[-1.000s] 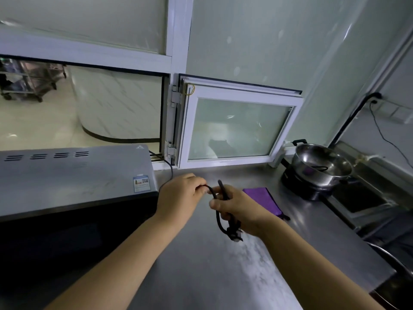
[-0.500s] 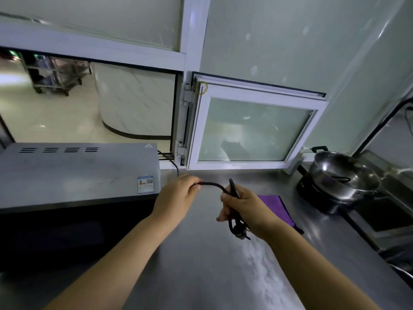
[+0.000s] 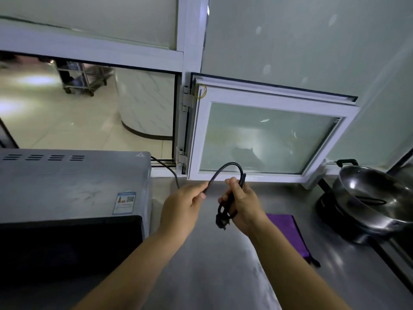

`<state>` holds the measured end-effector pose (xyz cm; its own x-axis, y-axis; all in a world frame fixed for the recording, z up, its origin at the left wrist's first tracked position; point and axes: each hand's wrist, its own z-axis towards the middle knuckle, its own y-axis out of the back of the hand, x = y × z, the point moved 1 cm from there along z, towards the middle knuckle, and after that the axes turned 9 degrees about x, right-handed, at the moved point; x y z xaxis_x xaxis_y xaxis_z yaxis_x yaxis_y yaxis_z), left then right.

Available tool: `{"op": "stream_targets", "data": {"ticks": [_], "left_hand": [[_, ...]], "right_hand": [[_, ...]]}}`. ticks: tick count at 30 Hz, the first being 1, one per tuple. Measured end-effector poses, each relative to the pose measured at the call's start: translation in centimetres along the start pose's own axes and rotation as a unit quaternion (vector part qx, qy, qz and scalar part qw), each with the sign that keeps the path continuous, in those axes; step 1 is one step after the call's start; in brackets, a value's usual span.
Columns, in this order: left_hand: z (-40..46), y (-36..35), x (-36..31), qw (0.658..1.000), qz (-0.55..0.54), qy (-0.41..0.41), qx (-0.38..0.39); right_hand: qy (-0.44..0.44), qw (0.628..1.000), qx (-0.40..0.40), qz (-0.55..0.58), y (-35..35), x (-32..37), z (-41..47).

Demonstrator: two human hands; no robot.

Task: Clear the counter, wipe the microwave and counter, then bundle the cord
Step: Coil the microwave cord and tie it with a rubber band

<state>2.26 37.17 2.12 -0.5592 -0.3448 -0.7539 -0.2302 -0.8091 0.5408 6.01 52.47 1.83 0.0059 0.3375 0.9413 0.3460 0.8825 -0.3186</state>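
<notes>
- Brushed steel counter (image 3: 214, 276) runs under a white-framed frosted glass hatch (image 3: 266, 139); both hands work above its middle, in front of the hatch's lower edge.
- Right hand (image 3: 244, 205) is curled round the gathered loops of the thin black power cord (image 3: 230, 168); the bundle hangs out of the fist, with the black plug (image 3: 221, 222) dangling at its lower end, off the counter.
- From the top of that fist the cord rises in one open arch and comes down leftward into the left hand (image 3: 182, 211), whose thumb and fingers pinch it just beside the right hand.
- Beyond the left hand's pinch the free cord runs on, up and to the left, to the back right corner of the grey metal microwave (image 3: 73, 184) at the counter's left end.
- So the slack yet to be gathered lies left of the bundle, on the left hand's side; the next loop likely calls for that hand to feed cord rightward to the bundle.
- Folded purple cloth (image 3: 288, 233) lies flat on the counter to the right of the right forearm.
- Round steel pan (image 3: 377, 198) sits on a black burner at the counter's right end, well apart from the cord.
</notes>
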Motion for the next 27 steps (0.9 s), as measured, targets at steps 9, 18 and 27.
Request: {"op": "stream_targets", "data": {"ticks": [9,18,27], "left_hand": [[1.4,-2.5,0.9,0.962,0.211,-0.101,0.140],[1.6,-2.7,1.3,0.972,0.171,-0.128,0.095],[2.6,-1.2,2.5,0.953,0.209,-0.177,0.127]], "right_hand": [[-0.078,0.994,-0.003,0.076,0.7,-1.7,3.7],[-0.048,0.988,0.019,0.145,-0.2,-1.7,4.2],[-0.002,0.969,0.010,0.245,1.1,0.5,4.9]]}}
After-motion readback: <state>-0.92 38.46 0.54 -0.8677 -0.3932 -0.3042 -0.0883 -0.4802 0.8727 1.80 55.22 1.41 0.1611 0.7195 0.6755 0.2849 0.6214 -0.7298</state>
